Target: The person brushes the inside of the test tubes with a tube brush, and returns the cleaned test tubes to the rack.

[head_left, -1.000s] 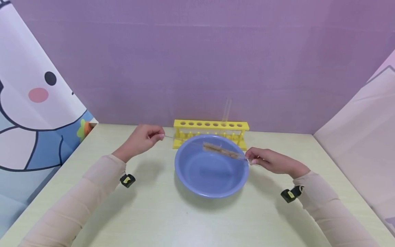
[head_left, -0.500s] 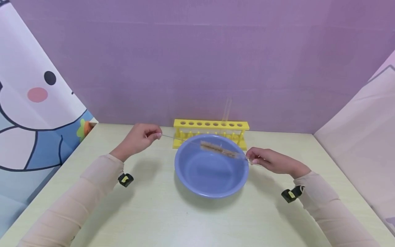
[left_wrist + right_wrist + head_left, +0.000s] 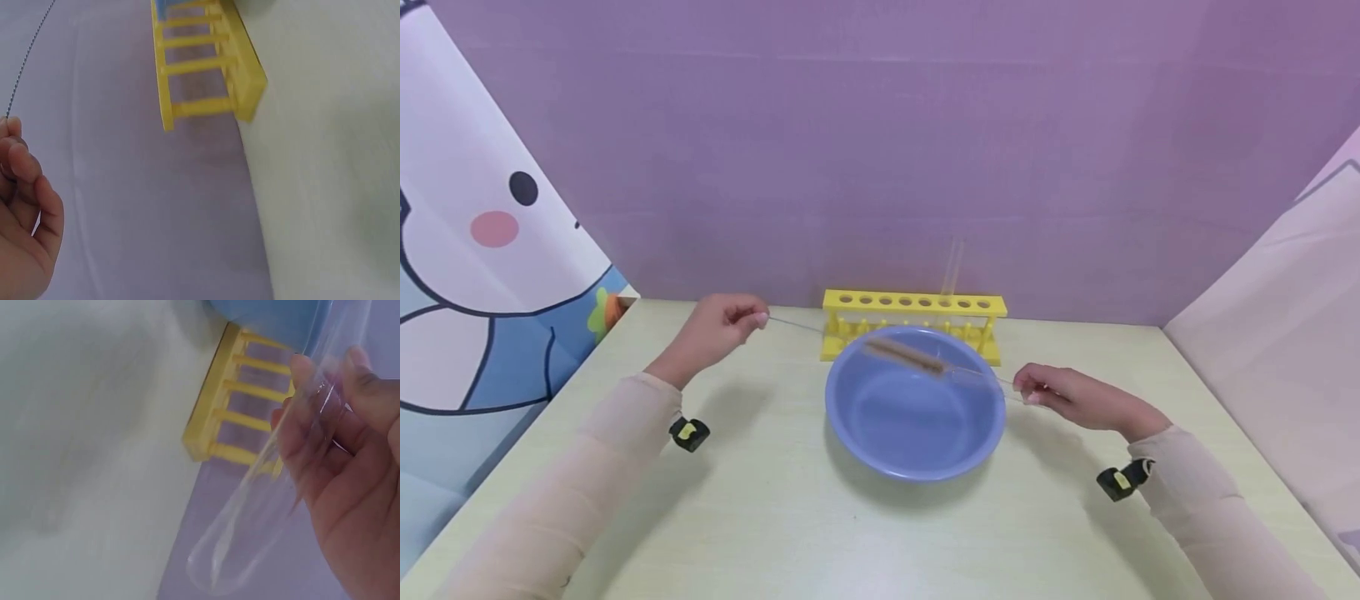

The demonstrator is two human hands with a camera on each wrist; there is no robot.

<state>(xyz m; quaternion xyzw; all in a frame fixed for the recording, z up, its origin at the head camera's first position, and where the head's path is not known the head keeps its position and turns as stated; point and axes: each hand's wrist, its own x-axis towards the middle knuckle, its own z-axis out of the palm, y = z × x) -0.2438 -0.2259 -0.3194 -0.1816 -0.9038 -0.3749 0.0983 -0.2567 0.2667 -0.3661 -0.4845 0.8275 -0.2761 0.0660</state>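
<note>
My left hand [image 3: 718, 329] pinches the twisted wire handle of a test tube brush [image 3: 906, 356] between thumb and fingers. The wire [image 3: 28, 56] runs up from those fingertips in the left wrist view. Brown bristles, blurred, hang over the blue basin [image 3: 917, 467]. My right hand [image 3: 1075, 396] grips a clear glass test tube [image 3: 228, 556], its rounded end pointing away from the basin. In the head view the tube's mouth lies over the basin's right rim, right at the bristles' lower end. Brush and tube are roughly in line, tilted down to the right.
Behind the basin stands a yellow test tube rack [image 3: 913, 302] with a row of holes. One clear upright test tube [image 3: 951, 271] is in it, toward its right side. A purple cloth [image 3: 880, 167] backs the pale table [image 3: 850, 542].
My left hand has moved left and slightly up, drawing the brush leftward, and the bristles have come out of the tube. My right hand with the tube has shifted a little right.
</note>
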